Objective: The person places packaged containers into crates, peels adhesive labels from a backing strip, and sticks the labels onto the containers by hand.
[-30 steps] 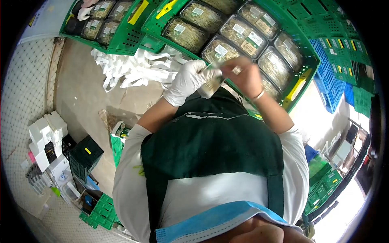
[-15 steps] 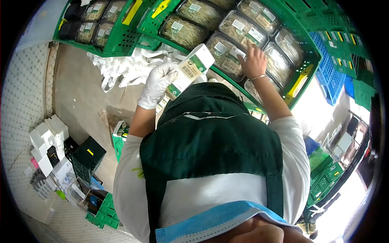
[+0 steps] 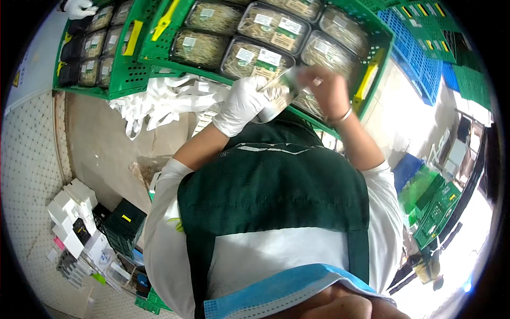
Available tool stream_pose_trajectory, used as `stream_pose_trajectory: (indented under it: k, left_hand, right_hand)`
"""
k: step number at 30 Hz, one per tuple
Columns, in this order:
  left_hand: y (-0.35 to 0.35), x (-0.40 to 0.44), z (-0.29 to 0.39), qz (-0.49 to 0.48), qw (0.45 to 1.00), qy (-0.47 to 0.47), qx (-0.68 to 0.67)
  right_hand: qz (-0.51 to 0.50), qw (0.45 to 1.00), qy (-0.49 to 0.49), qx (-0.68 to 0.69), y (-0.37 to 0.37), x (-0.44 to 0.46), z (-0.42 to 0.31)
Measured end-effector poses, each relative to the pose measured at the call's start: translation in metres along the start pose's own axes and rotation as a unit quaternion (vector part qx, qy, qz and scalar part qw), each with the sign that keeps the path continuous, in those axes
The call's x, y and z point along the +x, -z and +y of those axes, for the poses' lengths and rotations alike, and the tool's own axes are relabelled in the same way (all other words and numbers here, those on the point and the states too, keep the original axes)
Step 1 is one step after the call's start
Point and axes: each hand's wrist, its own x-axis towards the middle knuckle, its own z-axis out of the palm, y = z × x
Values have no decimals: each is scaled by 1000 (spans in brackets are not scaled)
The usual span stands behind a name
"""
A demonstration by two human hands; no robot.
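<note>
My left hand (image 3: pixel 240 109), in a white glove, is closed around a stack of green-and-white printed labels (image 3: pixel 276 101) in front of my apron. My bare right hand (image 3: pixel 330 94), with a bracelet at the wrist, pinches at the upper end of that stack; the fingertips and label edge are blurred there. Just beyond both hands is a green crate (image 3: pixel 159 49) of black trays with clear tops and pale sprout-like strands inside. One labelled pack (image 3: pixel 255 59) lies nearest the left hand. Behind my right hand, another pack (image 3: pixel 308 102) is partly hidden.
A second green crate (image 3: pixel 135 69) of similar packs stands at the left, with another person's gloved hand (image 3: pixel 78 8) at its far end. White straps (image 3: pixel 159 101) lie in a heap below it. A blue crate (image 3: pixel 414 58) leans at the right; boxes (image 3: pixel 71 204) are piled lower left.
My right hand has left the pack in the crate and come to the label stack. The left hand has moved right with the stack, which is now tilted differently. The view has shifted.
</note>
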Motion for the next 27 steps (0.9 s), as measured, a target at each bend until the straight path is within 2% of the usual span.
stream_pose_trajectory:
  k: [2,3,4,5,6,8,11,14,16,17,18,19,20,21,22,24,25,26,27]
  left_hand:
    - [3,-1,-2,-70,993,8,99]
    - [7,-4,-4,-63,993,-34,90]
    - [14,-7,2,-74,997,20,25]
    - [19,-8,-12,-44,999,7,29]
    - [20,-9,-26,-14,999,-5,31]
    - [14,-8,-29,-9,1000,17,-13]
    - [3,-8,-29,-21,996,43,-73]
    - [-8,-8,-42,-59,992,54,-96]
    - [-25,-3,-34,-25,989,30,-145]
    - [-30,-4,-23,-42,990,0,-136]
    - [-36,-5,-21,-41,990,0,-136]
    - [-40,-4,-19,-65,985,22,-161]
    - [-43,-3,-17,-91,978,42,-184]
    - [-37,0,-7,-144,985,60,-76]
    - [-31,2,2,-194,977,77,33]
    - [-49,3,-1,-55,982,-171,60]
    - [-57,3,6,-42,990,-131,-15]
    - [-54,3,16,-83,992,-49,79]
    - [-57,4,15,-60,994,-31,91]
  right_hand:
    - [69,992,-39,-100,40,15,42]
    - [40,983,-11,-181,57,12,66]
    - [10,965,19,-261,68,11,77]
    - [-104,959,24,-263,67,2,85]
    - [-152,956,-86,-234,55,-12,88]
    - [-199,911,-37,-359,18,-38,117]
    - [-185,891,-58,-410,-15,-46,138]
    - [-180,874,-99,-441,-3,-40,128]
    - [-109,922,-76,-363,23,-36,114]
    - [-126,969,-106,-182,36,-33,104]
    - [-140,981,-134,7,47,-32,83]
    - [-160,963,-105,190,47,-36,66]
    - [-173,912,-70,366,44,-38,54]
    - [-168,945,-37,279,40,-40,54]
    - [-165,955,-36,243,35,-42,49]
    - [-154,980,28,125,31,-45,39]
    - [-146,984,17,101,30,-44,27]
    - [-122,987,-18,103,28,-47,19]
    - [-70,995,-9,75,25,-48,22]
